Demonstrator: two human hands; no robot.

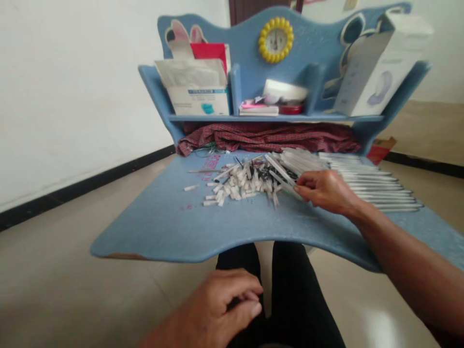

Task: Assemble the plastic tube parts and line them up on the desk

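Note:
My right hand (324,191) rests on the blue desk (163,227), fingers pinching a white pen tube (286,185) at the edge of a heap. The heap of short white caps and black bits (241,183) lies at the desk's middle. A row of long white pen barrels (373,186) stretches to the right, behind my right wrist. My left hand (217,309) is below the desk's front edge, over my lap in black trousers, fingers curled closed; whether anything small is inside it is hidden.
A red checked cloth (268,136) lies under the desk's shelf. On the shelf stand a mask box (197,92), a red packet (210,50), a white box (377,67) and small tins (284,94). A yellow clock (276,40) sits on the back panel. Tiled floor surrounds the desk.

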